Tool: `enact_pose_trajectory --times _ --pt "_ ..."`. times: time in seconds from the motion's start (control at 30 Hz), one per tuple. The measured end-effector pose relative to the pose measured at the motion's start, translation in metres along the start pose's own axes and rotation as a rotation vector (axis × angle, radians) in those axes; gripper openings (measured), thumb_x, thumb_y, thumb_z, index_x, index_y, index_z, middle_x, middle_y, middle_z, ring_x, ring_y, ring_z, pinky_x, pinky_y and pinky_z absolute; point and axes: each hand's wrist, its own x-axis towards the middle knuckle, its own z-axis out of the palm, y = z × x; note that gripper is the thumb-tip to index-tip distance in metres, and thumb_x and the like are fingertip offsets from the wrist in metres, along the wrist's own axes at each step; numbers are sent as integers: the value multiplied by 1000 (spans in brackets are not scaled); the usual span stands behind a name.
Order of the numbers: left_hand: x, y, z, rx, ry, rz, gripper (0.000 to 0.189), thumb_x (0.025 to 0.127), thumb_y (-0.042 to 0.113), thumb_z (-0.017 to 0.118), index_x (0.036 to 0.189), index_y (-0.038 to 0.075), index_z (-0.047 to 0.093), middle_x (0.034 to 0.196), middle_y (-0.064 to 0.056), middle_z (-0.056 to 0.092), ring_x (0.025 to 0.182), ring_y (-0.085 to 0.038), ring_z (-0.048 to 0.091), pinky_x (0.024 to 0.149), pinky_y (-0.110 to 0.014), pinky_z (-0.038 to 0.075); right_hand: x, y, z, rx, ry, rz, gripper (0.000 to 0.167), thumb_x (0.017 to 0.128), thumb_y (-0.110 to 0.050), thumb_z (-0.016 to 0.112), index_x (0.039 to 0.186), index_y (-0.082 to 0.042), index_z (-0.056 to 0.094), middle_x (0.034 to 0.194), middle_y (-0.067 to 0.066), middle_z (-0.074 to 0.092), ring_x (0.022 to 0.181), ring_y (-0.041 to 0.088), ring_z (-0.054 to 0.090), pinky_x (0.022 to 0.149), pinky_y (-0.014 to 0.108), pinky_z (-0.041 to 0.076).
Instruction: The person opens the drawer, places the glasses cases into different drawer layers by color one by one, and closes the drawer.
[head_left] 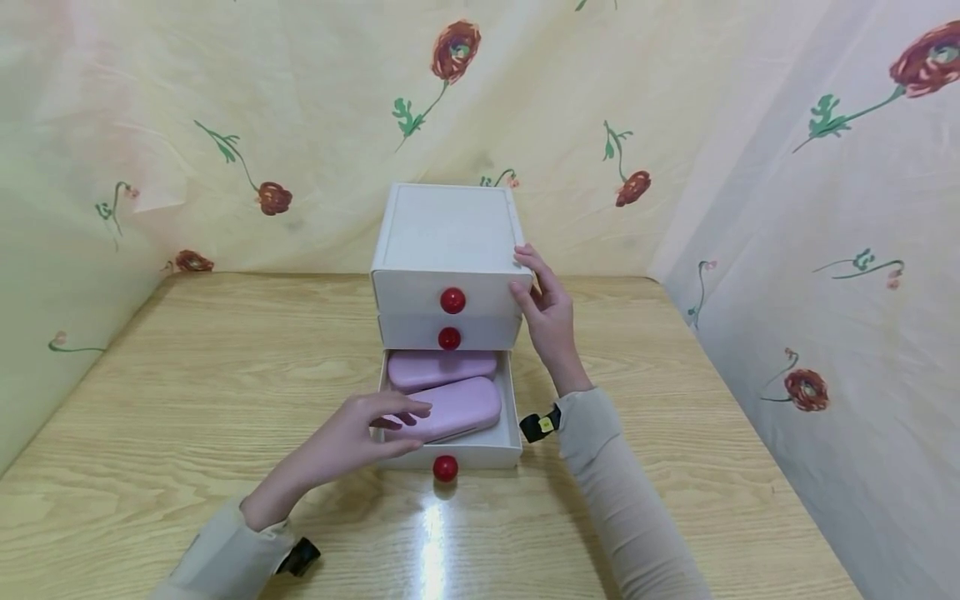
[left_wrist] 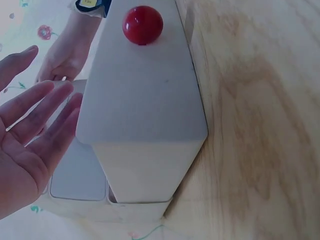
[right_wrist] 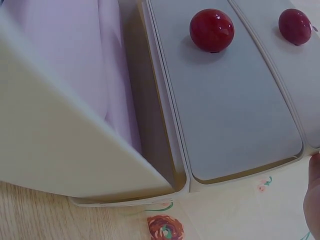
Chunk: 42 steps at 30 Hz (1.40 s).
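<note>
A white drawer cabinet with round red knobs stands on the table, its bottom drawer pulled out. Two lilac cases with rounded ends lie in that drawer, one behind the other, the front one slanted. My left hand hovers over the drawer's left front part, fingers spread and fairly straight, partly covering the front case. In the left wrist view nothing is between its fingers. My right hand grips the cabinet's upper right front edge, thumb at the front and fingers on the top.
The upper two drawers, with red knobs, are closed. Wood-grain table top extends on both sides of the cabinet. A flower-printed cloth hangs behind and along the sides. Each wrist wears a black strap.
</note>
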Motion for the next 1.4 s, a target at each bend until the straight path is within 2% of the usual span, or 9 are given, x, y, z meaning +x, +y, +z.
enact_pose_trajectory --times 0.23,0.47,0.6,0.73,0.83,0.97,1.1,1.27,1.4 --pt "-7 0 0 -104 -15 -16 40 88 19 71 122 0 64 111 -19 70 94 -27 70 78 -23 59 0 0 0 0 -7 4 40 96 -10 59 135 -3 53 149 4 47 144 8 34 116 39 35" --pt "-14 -2 1 -204 -76 -18 40 88 17 71 122 -1 63 105 -18 72 91 -6 68 74 -26 60 -1 2 0 -5 -6 14 39 97 -11 58 135 -4 53 149 3 47 144 8 33 117 39 35" --pt "-17 -5 1 -287 -149 -26 39 88 16 70 121 -4 64 103 -22 71 92 -3 68 73 -29 60 -1 2 0 -10 -2 9 39 96 -11 59 135 -4 53 149 3 48 144 8 33 116 38 35" --pt "-19 -7 2 -343 -221 -26 40 89 15 68 121 -8 62 106 -26 69 94 -5 69 76 -30 60 -1 3 -1 -12 -1 10 39 97 -11 59 134 -4 53 149 3 48 144 8 33 117 38 35" --pt "-20 -9 4 -342 -279 -5 41 91 14 67 124 -9 60 108 -25 69 95 -8 69 81 -30 59 -1 3 -1 -12 -1 10 39 97 -11 58 135 -4 53 149 3 47 144 8 33 117 39 35" --pt "-23 -13 7 -336 -399 9 43 92 14 65 128 -8 56 113 -24 67 97 -20 70 86 -28 58 -2 2 -1 -14 0 11 39 96 -11 59 135 -3 53 149 3 48 144 7 33 116 39 35" --pt "-24 -16 9 -368 -495 -12 47 92 12 64 132 -10 52 117 -27 64 99 -30 68 85 -27 58 -2 2 0 -13 2 11 39 96 -10 59 134 -3 53 148 4 48 144 8 33 116 39 35" --pt "-24 -21 12 -419 -537 -42 49 93 13 63 133 -12 48 118 -30 62 99 -29 69 80 -36 60 -1 1 0 -5 4 2 39 96 -9 59 134 -2 53 148 5 48 144 9 33 117 39 35" --pt "-23 -25 14 -435 -543 -75 49 93 12 63 133 -12 49 117 -30 63 98 -23 70 78 -39 60 0 1 0 16 2 -12 39 96 -7 58 134 -1 53 148 8 48 144 8 33 117 40 34"
